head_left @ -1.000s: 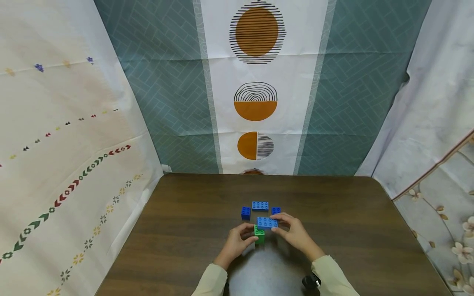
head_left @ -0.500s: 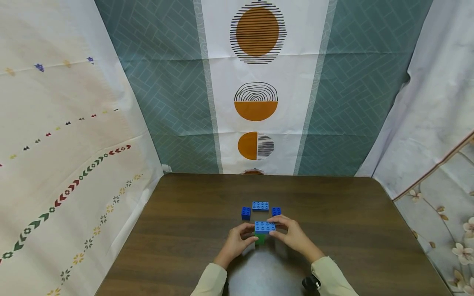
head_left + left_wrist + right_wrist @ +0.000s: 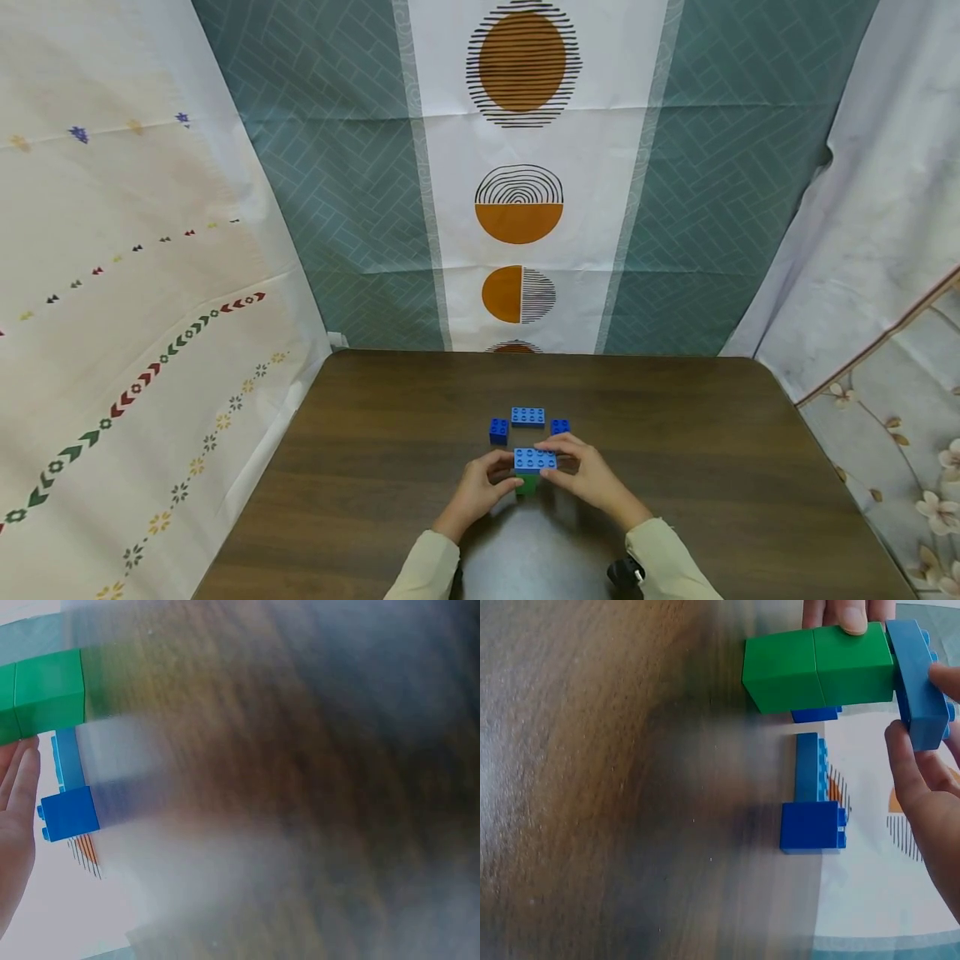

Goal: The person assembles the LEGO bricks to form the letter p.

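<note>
Left hand [image 3: 478,487] is pinching two stacked green bricks [image 3: 819,670], right hand [image 3: 587,477] is pinching a light blue brick [image 3: 535,462] at their top; three more blue bricks [image 3: 528,417] are lying beyond.

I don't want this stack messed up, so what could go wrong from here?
The held light blue brick looks tilted on the green stack, so it may seat crookedly. It overhangs toward the right grip, so pressing that end could tip the stack. The right grip might also knock the dark blue brick just beyond it.
</note>
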The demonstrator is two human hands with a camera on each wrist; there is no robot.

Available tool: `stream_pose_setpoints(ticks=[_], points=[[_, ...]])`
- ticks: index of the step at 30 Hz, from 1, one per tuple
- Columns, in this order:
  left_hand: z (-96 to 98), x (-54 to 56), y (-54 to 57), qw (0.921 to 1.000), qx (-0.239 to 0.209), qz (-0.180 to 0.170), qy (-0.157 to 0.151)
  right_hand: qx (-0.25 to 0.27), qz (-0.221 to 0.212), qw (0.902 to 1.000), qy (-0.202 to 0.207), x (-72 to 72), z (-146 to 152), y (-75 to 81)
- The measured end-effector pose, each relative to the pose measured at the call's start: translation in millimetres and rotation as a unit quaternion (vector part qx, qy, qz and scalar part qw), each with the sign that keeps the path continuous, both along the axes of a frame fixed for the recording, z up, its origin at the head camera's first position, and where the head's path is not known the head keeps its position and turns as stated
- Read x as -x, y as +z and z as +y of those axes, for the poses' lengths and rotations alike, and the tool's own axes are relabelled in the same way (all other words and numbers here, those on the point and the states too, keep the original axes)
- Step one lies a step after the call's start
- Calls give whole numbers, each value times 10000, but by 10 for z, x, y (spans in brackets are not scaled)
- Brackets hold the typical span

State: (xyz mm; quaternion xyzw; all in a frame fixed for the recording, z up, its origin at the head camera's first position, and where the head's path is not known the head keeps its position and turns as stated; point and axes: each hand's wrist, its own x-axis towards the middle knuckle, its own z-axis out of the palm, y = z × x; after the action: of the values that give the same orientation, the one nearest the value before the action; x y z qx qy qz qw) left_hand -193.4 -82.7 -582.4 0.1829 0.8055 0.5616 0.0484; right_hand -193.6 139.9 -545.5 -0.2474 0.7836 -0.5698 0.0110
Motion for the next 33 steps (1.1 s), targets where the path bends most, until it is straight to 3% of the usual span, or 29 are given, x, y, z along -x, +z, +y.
stream_pose_setpoints(ticks=[7,16,24,27,33], points=[[5,-2,0,10000,23,-43,20,-249,-413,9975,-512,-4,-53,-7],[1,22,-19,10000,15,52,-74,-324,-28,9989,-351,11,-39,-12],[-11,37,-13,10000,52,43,-61,-456,17,9983,-374,47,-60,-8],[-13,34,0,10000,69,13,-56,-584,8,9975,-390,28,-85,49],[-16,17,5,9999,110,34,-77,-632,-118,9975,-300,-98,-114,338]])
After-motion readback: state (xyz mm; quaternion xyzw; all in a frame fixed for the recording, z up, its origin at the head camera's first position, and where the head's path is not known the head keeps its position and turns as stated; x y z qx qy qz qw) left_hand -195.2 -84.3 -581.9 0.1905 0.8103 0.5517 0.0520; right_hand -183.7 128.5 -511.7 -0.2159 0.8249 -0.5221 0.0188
